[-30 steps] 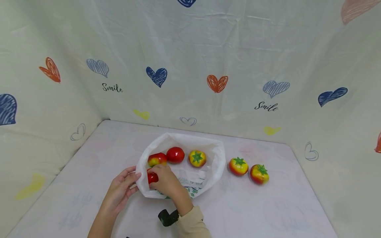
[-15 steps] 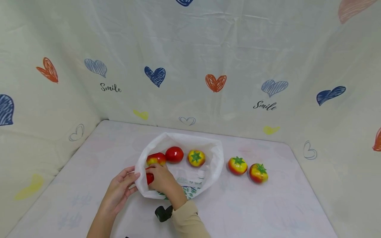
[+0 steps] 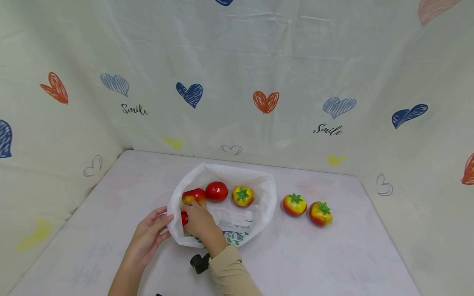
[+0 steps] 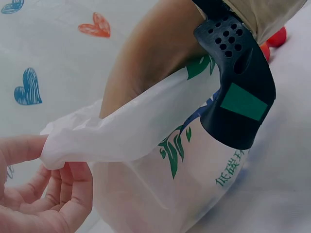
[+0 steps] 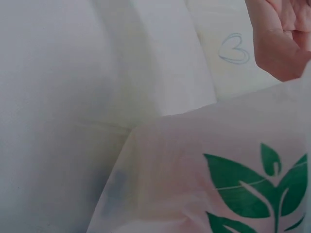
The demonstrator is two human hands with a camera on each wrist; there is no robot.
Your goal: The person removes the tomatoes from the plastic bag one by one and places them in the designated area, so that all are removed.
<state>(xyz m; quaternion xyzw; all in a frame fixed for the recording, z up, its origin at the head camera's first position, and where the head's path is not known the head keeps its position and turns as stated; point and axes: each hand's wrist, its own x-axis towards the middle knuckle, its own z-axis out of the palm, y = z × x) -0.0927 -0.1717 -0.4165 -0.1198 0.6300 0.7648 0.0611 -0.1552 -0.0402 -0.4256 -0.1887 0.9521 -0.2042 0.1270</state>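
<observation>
A white plastic bag [image 3: 266, 213] with green leaf print lies wide open on the table. My left hand [image 3: 149, 234] pinches its left rim between thumb and fingers, as the left wrist view shows with the hand [image 4: 43, 189] at the folded edge. My right hand [image 3: 200, 222] reaches into the bag at its left side, with fingers curled round a red tomato [image 3: 184, 218], most of which is hidden. Behind that hand sit a red-yellow tomato [image 3: 194, 196], a glossy red tomato [image 3: 216, 191] and a yellow tomato with a green star top [image 3: 242, 196], all inside the bag.
Two red-yellow tomatoes [image 3: 294, 204] with green tops rest on the white table [image 3: 296, 255] right of the bag. A black wrist camera mount [image 3: 200, 263] hangs by the right wrist. A curtain printed with hearts [image 3: 266, 102] stands behind the table.
My right hand has shifted slightly left toward the bag's left wall, and less of the red tomato shows. The left hand keeps its hold on the rim.
</observation>
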